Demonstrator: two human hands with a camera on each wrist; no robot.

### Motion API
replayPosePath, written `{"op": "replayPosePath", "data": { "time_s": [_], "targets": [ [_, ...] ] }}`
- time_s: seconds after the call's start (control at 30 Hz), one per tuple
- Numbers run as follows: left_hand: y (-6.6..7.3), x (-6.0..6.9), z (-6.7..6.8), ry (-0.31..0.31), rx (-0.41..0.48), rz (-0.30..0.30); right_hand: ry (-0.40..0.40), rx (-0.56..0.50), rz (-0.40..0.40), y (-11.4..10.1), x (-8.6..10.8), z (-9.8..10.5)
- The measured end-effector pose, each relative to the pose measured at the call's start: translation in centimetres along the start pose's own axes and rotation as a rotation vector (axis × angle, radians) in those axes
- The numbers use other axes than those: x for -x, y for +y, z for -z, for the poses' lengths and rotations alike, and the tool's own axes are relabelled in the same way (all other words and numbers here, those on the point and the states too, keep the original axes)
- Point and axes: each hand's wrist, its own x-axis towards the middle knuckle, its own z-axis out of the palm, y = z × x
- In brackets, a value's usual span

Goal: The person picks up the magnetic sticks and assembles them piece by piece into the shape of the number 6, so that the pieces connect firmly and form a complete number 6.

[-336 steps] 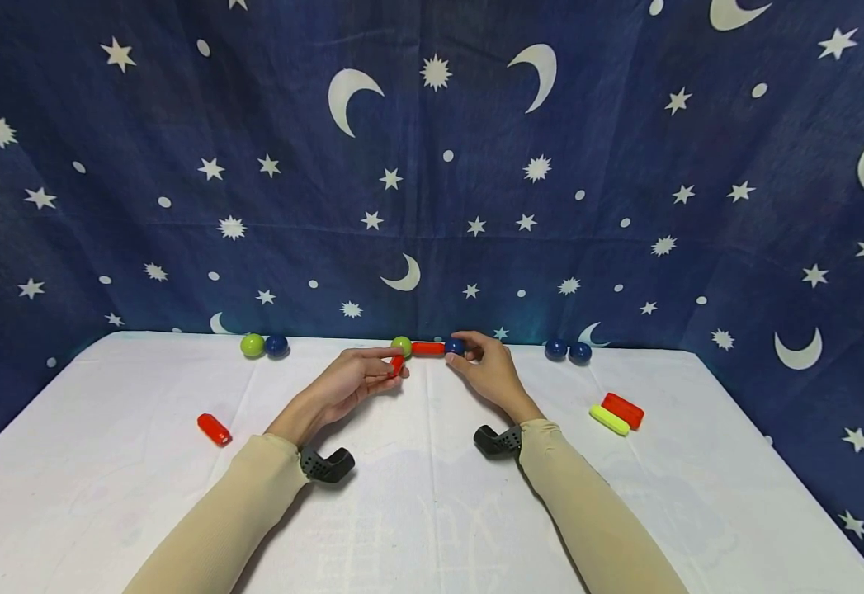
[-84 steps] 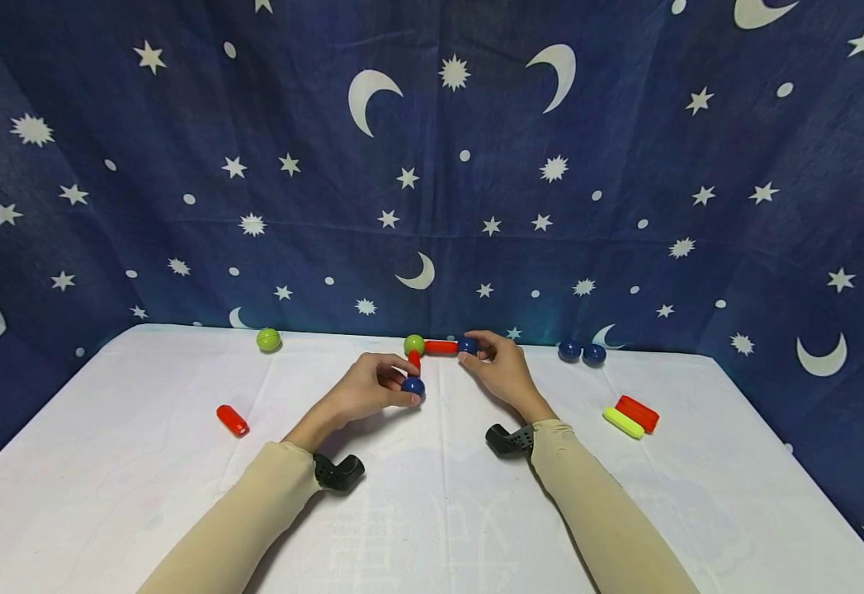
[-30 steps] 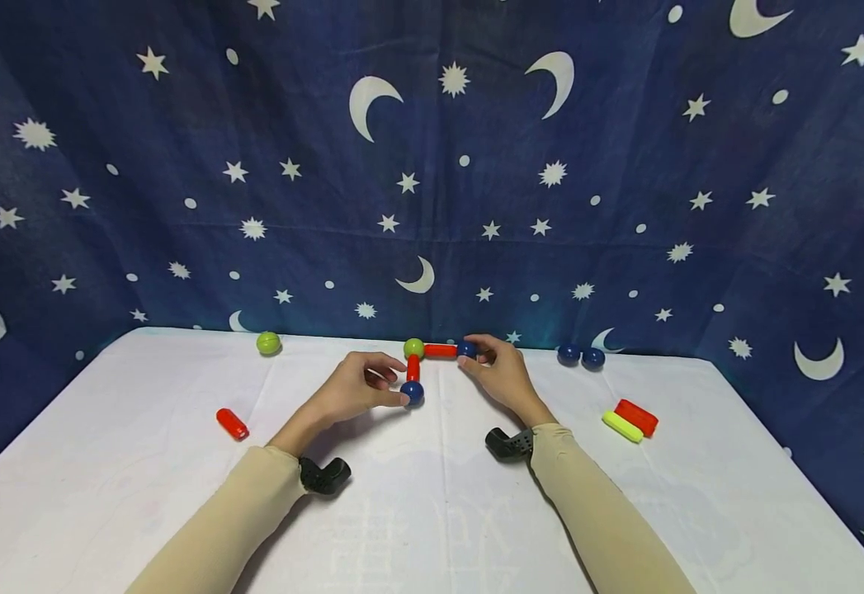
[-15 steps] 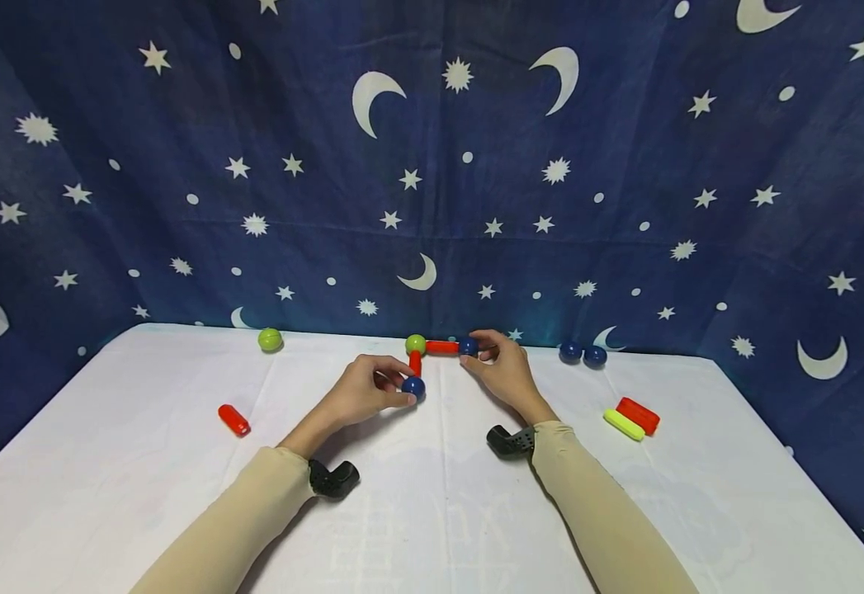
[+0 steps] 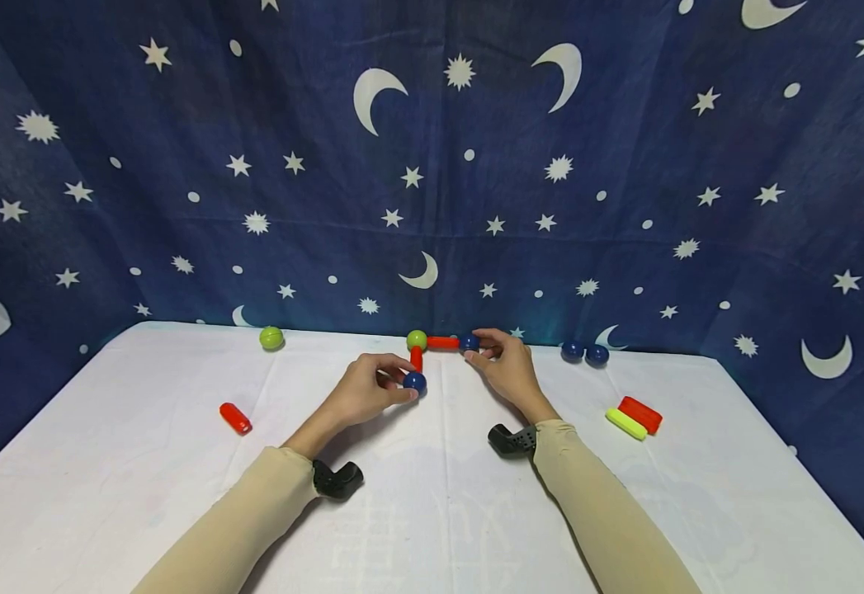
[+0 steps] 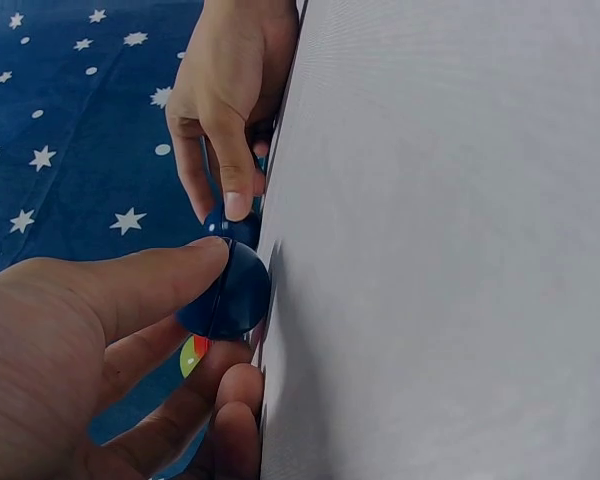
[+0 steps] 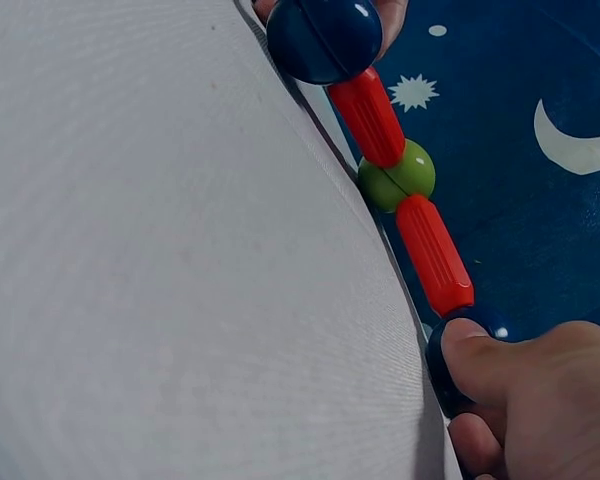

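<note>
Near the table's back edge, a green ball [image 5: 417, 339] joins two red rods in an L shape. One red rod [image 5: 442, 343] runs right to a blue ball [image 5: 468, 343], pinched by my right hand [image 5: 510, 368] between thumb and fingers. The other red rod [image 5: 417, 359] points toward me and ends at a second blue ball [image 5: 414, 383]. My left hand [image 5: 363, 391] pinches this ball. In the left wrist view, the thumb presses the near side of that blue ball [image 6: 242, 295]. The right wrist view shows both rods touching the green ball [image 7: 412, 165].
A loose green ball [image 5: 271, 338] lies at the back left, with a red rod [image 5: 235, 418] in front of it. Two blue balls [image 5: 572, 351] sit together at the back right. Nearer, a yellow rod [image 5: 626, 423] lies against red rod pieces [image 5: 640, 414]. A starry cloth [image 5: 290, 206] hangs behind.
Since the oldest frame, the blue ball beside the loose green ball has moved to the near rod's end, in my left hand, and that rod now points toward me. The last second shows almost no change.
</note>
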Motion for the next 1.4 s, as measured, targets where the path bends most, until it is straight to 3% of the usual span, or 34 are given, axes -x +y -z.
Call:
{"op": "replayPosePath", "data": {
  "time_s": [0.3,0.5,0.67,0.9,1.17,1.3,1.4],
  "targets": [
    [0.1,-0.1,0.1,-0.017,-0.01,0.009,0.004,0.008,0.0,0.1,0.0,0.0],
    [-0.1,0.1,1.6,-0.041,-0.007,-0.014,0.004,0.005,-0.002,0.0,0.0,-0.1],
    [-0.3,0.6,4.0,-0.033,0.005,-0.006,0.008,0.015,0.002,0.0,0.0,-0.2],
    [-1.3,2.5,8.8,0.031,0.012,0.02,0.012,0.005,0.0,0.2,0.0,-0.2],
    [-3.8,6.2,13.9,0.07,-0.095,0.135,0.013,-0.008,0.008,0.2,0.1,-0.2],
    [-5.7,8.0,15.6,0.066,-0.159,0.181,0.014,0.0,-0.002,0.2,0.1,-0.2],
    [-7.0,9.2,16.6,0.053,-0.19,0.183,0.014,0.006,-0.004,0.2,0.0,-0.2]
  ]
}}
